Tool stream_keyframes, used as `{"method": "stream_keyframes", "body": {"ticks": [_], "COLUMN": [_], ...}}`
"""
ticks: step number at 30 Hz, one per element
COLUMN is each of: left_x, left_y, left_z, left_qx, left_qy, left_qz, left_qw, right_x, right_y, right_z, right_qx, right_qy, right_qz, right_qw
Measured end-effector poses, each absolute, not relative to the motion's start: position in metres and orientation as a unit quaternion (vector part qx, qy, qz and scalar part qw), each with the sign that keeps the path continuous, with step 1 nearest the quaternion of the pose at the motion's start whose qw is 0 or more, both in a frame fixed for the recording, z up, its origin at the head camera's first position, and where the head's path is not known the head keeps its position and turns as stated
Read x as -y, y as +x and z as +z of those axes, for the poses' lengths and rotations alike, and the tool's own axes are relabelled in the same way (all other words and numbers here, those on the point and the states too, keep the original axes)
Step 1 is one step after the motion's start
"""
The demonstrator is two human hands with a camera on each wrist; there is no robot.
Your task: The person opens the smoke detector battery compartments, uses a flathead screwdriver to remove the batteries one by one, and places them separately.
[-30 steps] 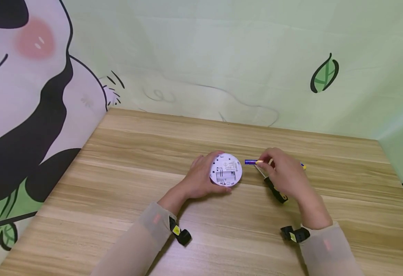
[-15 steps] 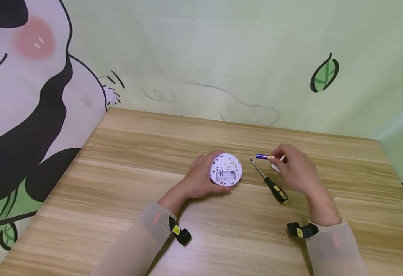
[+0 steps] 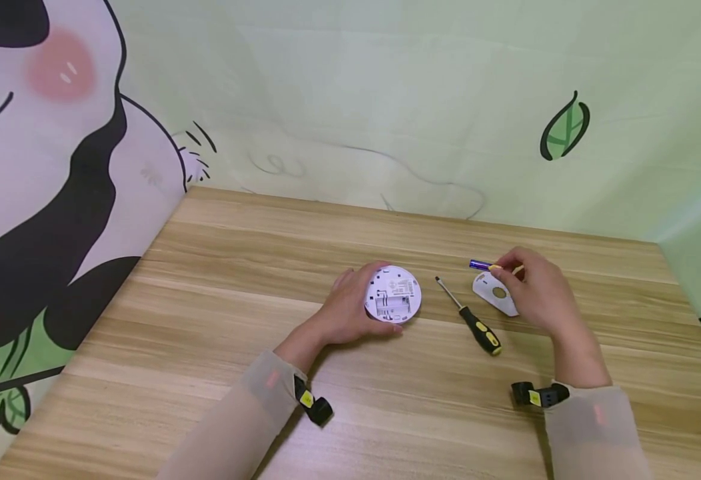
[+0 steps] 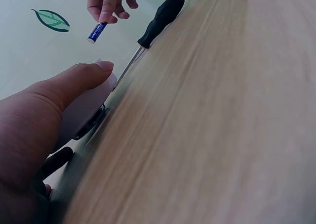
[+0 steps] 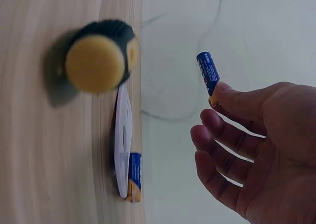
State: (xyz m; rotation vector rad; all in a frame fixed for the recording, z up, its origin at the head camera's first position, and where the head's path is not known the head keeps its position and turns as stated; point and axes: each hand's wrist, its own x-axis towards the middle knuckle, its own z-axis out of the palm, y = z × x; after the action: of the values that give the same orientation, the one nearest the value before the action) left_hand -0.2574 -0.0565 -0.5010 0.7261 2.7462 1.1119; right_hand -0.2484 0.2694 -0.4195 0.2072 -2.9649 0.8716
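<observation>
My left hand (image 3: 349, 308) grips a round white device (image 3: 394, 281) by its left side, thumb along the near edge. Its upper face shows printed text and an uncovered battery compartment with nothing in it. Between thumb and index finger, my right hand (image 3: 539, 290) pinches one end of a blue battery (image 5: 207, 70) with an orange end, held above the table. Below that hand lies a flat white plate (image 3: 487, 288) with a round hole, partly covered by the fingers in the head view. In the right wrist view, a second blue-and-orange battery (image 5: 135, 172) lies beside the plate.
A black-and-yellow screwdriver (image 3: 478, 328) lies between the two hands, its tip pointing away to the left. The wooden table (image 3: 254, 267) ends at a pale green printed wall (image 3: 338, 100) behind, and a large cartoon panel (image 3: 44, 167) borders the left.
My right hand has moved right and slightly away with the battery, from beside the round device to over the white plate, uncovering the screwdriver. My left hand has stayed still.
</observation>
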Motion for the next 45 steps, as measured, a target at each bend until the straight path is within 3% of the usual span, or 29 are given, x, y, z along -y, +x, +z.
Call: {"method": "stream_keyframes", "body": {"ticks": [21,45], "left_x": [0.057,0.057], "left_y": [-0.257,-0.258], "left_z": [-0.501,-0.502], "left_qx": [-0.900,-0.900], "left_qy": [0.234,0.232], "left_qz": [0.365,0.366], "left_qw": [0.045,0.046], "right_x": [-0.307,-0.333], "right_y": [-0.252,-0.255], "right_z": [-0.428,-0.448], "right_qx": [0.955,0.961], "right_qy": [-0.002,-0.079], "right_qz": [0.294,0.265], "right_qw": [0.037,-0.018]}}
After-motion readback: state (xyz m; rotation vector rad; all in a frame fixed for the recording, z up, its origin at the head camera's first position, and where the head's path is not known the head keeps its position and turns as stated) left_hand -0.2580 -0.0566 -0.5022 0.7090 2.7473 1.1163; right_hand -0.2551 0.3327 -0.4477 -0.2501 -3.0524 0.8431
